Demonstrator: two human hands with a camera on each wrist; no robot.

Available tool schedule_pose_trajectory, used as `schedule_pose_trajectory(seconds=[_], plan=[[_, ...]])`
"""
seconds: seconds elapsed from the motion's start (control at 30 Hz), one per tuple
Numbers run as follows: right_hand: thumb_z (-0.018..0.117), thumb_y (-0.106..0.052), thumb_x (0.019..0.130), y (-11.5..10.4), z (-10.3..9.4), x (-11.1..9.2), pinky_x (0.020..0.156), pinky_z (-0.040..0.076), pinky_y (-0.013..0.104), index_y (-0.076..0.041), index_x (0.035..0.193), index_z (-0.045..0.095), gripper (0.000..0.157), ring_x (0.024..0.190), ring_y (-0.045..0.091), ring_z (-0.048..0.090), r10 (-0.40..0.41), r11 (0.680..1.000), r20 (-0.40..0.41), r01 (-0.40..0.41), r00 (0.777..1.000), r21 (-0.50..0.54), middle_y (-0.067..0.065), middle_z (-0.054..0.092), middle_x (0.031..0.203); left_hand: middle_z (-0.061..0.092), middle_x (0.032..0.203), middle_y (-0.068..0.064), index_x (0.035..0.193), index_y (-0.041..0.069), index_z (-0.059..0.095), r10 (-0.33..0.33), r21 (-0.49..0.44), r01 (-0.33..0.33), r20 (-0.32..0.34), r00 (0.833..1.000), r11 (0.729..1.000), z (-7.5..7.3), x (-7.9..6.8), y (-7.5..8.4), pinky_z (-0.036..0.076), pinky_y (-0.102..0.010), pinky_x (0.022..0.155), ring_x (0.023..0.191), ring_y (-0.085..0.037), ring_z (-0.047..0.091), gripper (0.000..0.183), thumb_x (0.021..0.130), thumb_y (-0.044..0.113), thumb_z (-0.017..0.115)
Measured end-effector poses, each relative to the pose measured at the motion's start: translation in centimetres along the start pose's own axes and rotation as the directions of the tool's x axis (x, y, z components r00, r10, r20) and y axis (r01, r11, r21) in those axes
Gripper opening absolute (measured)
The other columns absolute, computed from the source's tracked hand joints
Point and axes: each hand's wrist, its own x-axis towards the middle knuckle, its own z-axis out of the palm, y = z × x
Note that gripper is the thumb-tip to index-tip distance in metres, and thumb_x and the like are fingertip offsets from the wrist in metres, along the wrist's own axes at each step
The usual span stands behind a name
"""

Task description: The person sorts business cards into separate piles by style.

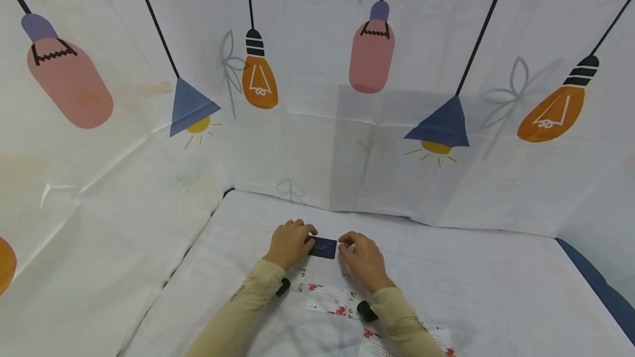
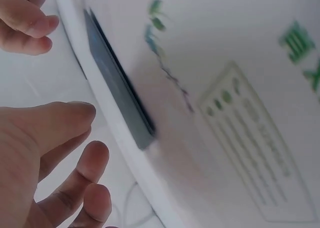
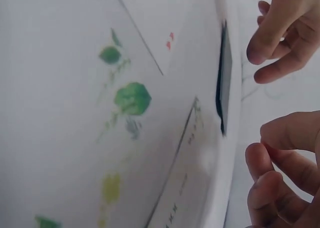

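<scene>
A dark blue card or thin stack of cards [image 1: 323, 247] lies on the white surface between the two hands. My left hand [image 1: 290, 244] is at its left end, with the thumb overlapping the card's edge in the head view. In the left wrist view, a gap shows between the left fingertips [image 2: 95, 155] and the dark stack [image 2: 117, 80]. My right hand [image 1: 364, 259] hovers just off the right end, fingers loosely bent. The right wrist view shows nothing held between the right thumb and fingers [image 3: 260, 160]; the dark stack [image 3: 226, 80] stands apart from them.
Nearer the body lies a white card with red flowers [image 1: 327, 298]. More such cards, a front card [image 1: 373, 346] and a right-hand card [image 1: 440, 337], sit by the right forearm. Green leaf prints [image 3: 132, 98] mark the surface. A lamp-patterned white sheet [image 1: 307, 147] hangs behind.
</scene>
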Motion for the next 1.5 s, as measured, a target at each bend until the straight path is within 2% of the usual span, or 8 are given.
schedule_pose_trajectory(seconds=[0.27,0.43,0.53,0.67,0.8,1.1,1.37,1.5], plan=[[0.071,-0.018,0.089,0.7,-1.0,-0.8,0.057,0.042,0.031,-0.019,0.101,0.074,0.012,0.067,0.009,0.052,-0.042,0.999,-0.024,0.041,0.999,-0.011,-0.011,0.066,0.088,0.066,0.085,0.004,0.104,0.021,0.077,0.040,-0.041,-0.039,0.033,0.999,0.998,-0.7,-0.2,1.3,0.048,-0.034,0.066,0.077,-0.017,0.057,0.020,0.086,0.029,0.080],[0.070,-0.016,0.090,0.9,-2.0,-1.3,0.056,0.042,0.031,-0.018,0.103,0.074,0.014,0.066,0.009,0.051,-0.052,0.999,-0.033,0.052,0.998,-0.012,-0.009,0.067,0.090,0.070,0.095,0.002,0.108,0.020,0.077,0.110,-0.062,-0.106,0.061,0.992,0.992,-0.9,-0.1,1.8,0.050,-0.034,0.069,0.081,-0.017,0.058,0.024,0.087,0.031,0.080],[0.070,-0.015,0.090,1.0,-2.5,-1.6,0.055,0.042,0.031,-0.016,0.105,0.074,0.015,0.066,0.010,0.052,-0.061,0.998,-0.037,0.061,0.997,-0.012,-0.008,0.067,0.091,0.071,0.102,0.001,0.112,0.018,0.077,0.153,-0.110,-0.141,0.110,0.982,0.984,-1.1,0.0,2.2,0.051,-0.034,0.073,0.085,-0.017,0.058,0.029,0.088,0.034,0.080],[0.070,-0.017,0.090,1.3,-2.8,-1.9,0.056,0.042,0.031,-0.016,0.106,0.074,0.016,0.066,0.009,0.051,-0.042,0.999,-0.031,0.041,0.999,-0.011,-0.009,0.066,0.091,0.070,0.111,0.001,0.120,0.018,0.075,0.208,-0.171,-0.176,0.196,0.958,0.969,-1.3,0.3,2.9,0.051,-0.032,0.080,0.092,-0.016,0.057,0.036,0.088,0.036,0.079],[0.070,-0.018,0.090,1.5,-3.1,-2.3,0.057,0.042,0.031,-0.018,0.106,0.074,0.017,0.067,0.009,0.051,-0.026,1.000,-0.025,0.026,0.999,-0.014,-0.009,0.066,0.091,0.069,0.113,0.001,0.123,0.019,0.074,0.248,-0.212,-0.198,0.243,0.938,0.957,-1.2,0.5,3.4,0.050,-0.030,0.081,0.093,-0.014,0.056,0.039,0.088,0.037,0.080],[0.070,-0.018,0.091,2.3,-3.8,-3.5,0.055,0.042,0.031,-0.017,0.108,0.073,0.017,0.066,0.010,0.051,0.004,1.000,-0.010,-0.004,1.000,-0.016,-0.007,0.066,0.094,0.070,0.118,0.007,0.126,0.021,0.072,0.268,-0.257,-0.194,0.295,0.917,0.947,0.1,0.8,4.4,0.047,-0.027,0.081,0.096,-0.011,0.057,0.047,0.085,0.041,0.082],[0.072,-0.018,0.092,3.2,-4.9,-4.7,0.053,0.040,0.030,-0.017,0.110,0.073,0.018,0.063,0.009,0.049,0.003,0.999,-0.017,-0.003,1.000,-0.037,-0.007,0.067,0.096,0.070,0.120,0.007,0.128,0.021,0.071,0.317,-0.273,-0.242,0.276,0.907,0.931,1.0,1.1,5.1,0.046,-0.023,0.078,0.092,-0.010,0.056,0.053,0.082,0.042,0.084],[0.073,-0.020,0.091,3.6,-5.4,-5.1,0.054,0.040,0.029,-0.018,0.109,0.073,0.019,0.064,0.009,0.049,0.031,0.999,-0.014,-0.031,0.999,-0.041,-0.007,0.067,0.096,0.069,0.124,0.008,0.130,0.021,0.069,0.329,-0.261,-0.257,0.291,0.898,0.931,1.2,1.3,5.5,0.046,-0.023,0.083,0.096,-0.011,0.058,0.054,0.082,0.042,0.084]])
